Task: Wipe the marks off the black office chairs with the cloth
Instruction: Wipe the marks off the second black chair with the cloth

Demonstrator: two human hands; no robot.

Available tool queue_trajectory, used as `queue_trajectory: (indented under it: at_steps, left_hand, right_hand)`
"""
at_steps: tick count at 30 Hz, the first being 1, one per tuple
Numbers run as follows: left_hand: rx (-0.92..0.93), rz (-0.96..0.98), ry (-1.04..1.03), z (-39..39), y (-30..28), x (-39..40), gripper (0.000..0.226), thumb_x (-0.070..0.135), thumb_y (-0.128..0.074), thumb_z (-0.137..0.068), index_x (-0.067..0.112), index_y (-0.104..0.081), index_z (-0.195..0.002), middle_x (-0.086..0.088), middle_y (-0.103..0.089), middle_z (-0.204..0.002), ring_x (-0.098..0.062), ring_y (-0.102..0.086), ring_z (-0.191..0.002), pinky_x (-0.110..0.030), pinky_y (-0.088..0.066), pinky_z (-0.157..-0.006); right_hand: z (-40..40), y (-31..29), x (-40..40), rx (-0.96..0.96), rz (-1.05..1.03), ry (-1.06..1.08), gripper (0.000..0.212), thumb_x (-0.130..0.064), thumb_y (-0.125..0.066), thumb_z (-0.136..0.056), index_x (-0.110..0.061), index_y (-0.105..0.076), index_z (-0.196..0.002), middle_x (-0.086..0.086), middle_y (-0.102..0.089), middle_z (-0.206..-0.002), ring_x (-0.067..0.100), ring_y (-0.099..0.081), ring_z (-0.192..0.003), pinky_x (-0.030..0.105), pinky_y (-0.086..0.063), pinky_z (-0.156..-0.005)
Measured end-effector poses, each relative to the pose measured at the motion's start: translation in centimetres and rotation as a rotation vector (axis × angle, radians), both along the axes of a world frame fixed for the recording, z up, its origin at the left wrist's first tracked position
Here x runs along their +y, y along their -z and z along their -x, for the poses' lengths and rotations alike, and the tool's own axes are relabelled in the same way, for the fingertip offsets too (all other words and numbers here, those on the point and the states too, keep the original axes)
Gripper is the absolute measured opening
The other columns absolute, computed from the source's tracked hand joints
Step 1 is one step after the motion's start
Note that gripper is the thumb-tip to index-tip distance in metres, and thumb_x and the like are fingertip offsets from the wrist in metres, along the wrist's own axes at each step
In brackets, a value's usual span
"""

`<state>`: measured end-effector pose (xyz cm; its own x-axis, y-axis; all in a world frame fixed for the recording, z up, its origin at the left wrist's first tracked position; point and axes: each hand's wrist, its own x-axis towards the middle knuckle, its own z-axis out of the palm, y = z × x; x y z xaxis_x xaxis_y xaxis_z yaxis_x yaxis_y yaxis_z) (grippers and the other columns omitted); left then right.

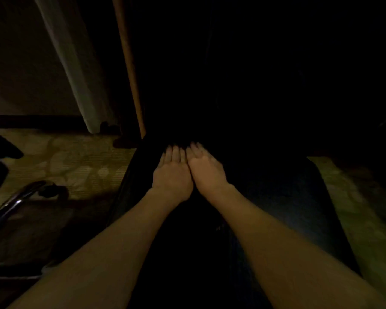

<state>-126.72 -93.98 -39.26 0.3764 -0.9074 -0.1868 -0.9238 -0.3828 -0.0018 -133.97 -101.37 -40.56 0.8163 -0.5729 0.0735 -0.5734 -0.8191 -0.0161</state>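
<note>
The scene is very dark. A black office chair seat [283,197] fills the lower middle of the head view. My left hand [173,172] and my right hand [206,168] lie side by side, palms down, fingers straight, near the seat's far edge. What lies under the fingertips is black and I cannot make out a cloth. No marks show on the seat in this light.
Patterned beige carpet [76,166] lies to the left and right of the seat. A chrome chair leg with a black caster [47,189] stands at the lower left. A white post [76,70] and a wooden edge [129,68] rise behind.
</note>
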Motion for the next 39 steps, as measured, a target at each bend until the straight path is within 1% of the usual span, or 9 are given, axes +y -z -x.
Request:
queue_trajectory:
  at_steps: [3, 5, 7, 10, 17, 24, 33, 36, 39]
  left_hand:
    - [0.025, 0.051, 0.017, -1.0, 0.2, -3.2, 0.067, 0.024, -0.033, -0.099, 0.004, -0.002, -0.155, -0.018, -0.006, -0.163, -0.031, -0.007, -0.151, -0.039, -0.008, -0.123]
    - [0.087, 0.077, -0.004, -1.0, 0.0, -4.8, 0.062, 0.023, -0.036, -0.097, 0.008, -0.017, -0.154, -0.016, -0.021, -0.16, -0.032, -0.022, -0.146, -0.04, -0.021, -0.118]
    - [0.166, 0.069, -0.028, -0.6, -0.4, -5.9, 0.058, 0.023, -0.039, -0.097, 0.014, -0.024, -0.152, -0.011, -0.026, -0.158, -0.032, -0.031, -0.141, -0.044, -0.032, -0.111]
    - [0.184, 0.083, -0.004, 0.2, -0.4, -6.2, 0.061, 0.025, -0.04, -0.097, 0.016, -0.021, -0.154, -0.008, -0.023, -0.16, -0.03, -0.026, -0.144, -0.043, -0.03, -0.113]
    - [0.085, 0.068, 0.099, 2.8, 0.2, -3.5, 0.067, 0.024, -0.033, -0.099, 0.01, -0.004, -0.157, -0.01, -0.003, -0.165, -0.023, -0.004, -0.151, -0.035, -0.003, -0.122]
    - [0.061, -0.03, 0.114, 6.4, -0.4, 1.2, 0.071, 0.027, -0.033, -0.1, 0.006, 0.004, -0.156, -0.012, 0.006, -0.164, -0.024, 0.003, -0.152, -0.036, 0.001, -0.124]
    - [0.051, -0.101, 0.164, 11.1, -1.4, 9.4, 0.07, 0.028, -0.031, -0.102, 0.004, 0.008, -0.155, -0.015, 0.01, -0.163, -0.026, 0.006, -0.151, -0.038, 0.002, -0.124]
    - [0.056, -0.1, 0.182, 12.6, -1.5, 12.3, 0.07, 0.028, -0.031, -0.102, 0.004, 0.009, -0.154, -0.015, 0.01, -0.163, -0.027, 0.005, -0.151, -0.038, 0.004, -0.123]
    - [0.07, -0.096, 0.195, 14.1, -1.9, 15.0, 0.069, 0.027, -0.031, -0.102, 0.005, 0.008, -0.154, -0.016, 0.009, -0.163, -0.027, 0.006, -0.151, -0.038, 0.004, -0.123]
  right_hand:
    - [-0.4, -0.1, -2.4, -0.008, 0.017, 0.081, 0.042, -0.008, -0.039, -0.099, -0.005, -0.041, -0.14, 0.012, -0.045, -0.144, 0.024, -0.041, -0.134, 0.031, -0.038, -0.105]
    - [0.0, -0.5, -3.6, 0.013, 0.001, 0.145, 0.034, -0.005, -0.041, -0.098, -0.007, -0.05, -0.13, 0.013, -0.056, -0.13, 0.028, -0.055, -0.119, 0.036, -0.048, -0.089]
    - [0.8, -0.7, -4.4, 0.033, -0.026, 0.197, 0.03, -0.003, -0.042, -0.097, -0.008, -0.054, -0.124, 0.014, -0.059, -0.121, 0.033, -0.059, -0.109, 0.039, -0.049, -0.078]
    - [1.9, -0.7, -4.3, 0.009, -0.051, 0.242, 0.026, -0.003, -0.045, -0.097, -0.007, -0.058, -0.119, 0.015, -0.059, -0.117, 0.033, -0.06, -0.103, 0.036, -0.043, -0.068]
    - [4.7, -0.8, -1.2, -0.022, -0.007, 0.228, 0.038, -0.006, -0.046, -0.099, -0.006, -0.048, -0.137, 0.012, -0.049, -0.139, 0.027, -0.04, -0.129, 0.034, -0.049, -0.088]
    - [8.1, -1.5, 3.1, -0.045, -0.064, 0.216, 0.048, -0.005, -0.043, -0.099, -0.006, -0.035, -0.146, 0.011, -0.039, -0.151, 0.021, -0.029, -0.143, 0.026, -0.03, -0.111]
    - [13.1, -3.1, 11.7, -0.063, -0.14, 0.231, 0.053, -0.004, -0.043, -0.099, -0.006, -0.029, -0.149, 0.012, -0.03, -0.156, 0.021, -0.021, -0.147, 0.026, -0.021, -0.116]
    - [14.6, -2.6, 14.6, -0.057, -0.117, 0.257, 0.052, -0.003, -0.056, -0.092, -0.003, -0.044, -0.142, 0.014, -0.045, -0.147, 0.021, -0.036, -0.141, 0.025, -0.032, -0.111]
    - [16.1, -2.6, 17.3, -0.1, -0.101, 0.27, 0.059, -0.007, -0.094, -0.045, -0.006, -0.076, -0.101, 0.009, -0.074, -0.102, 0.017, -0.07, -0.1, 0.022, -0.054, -0.082]
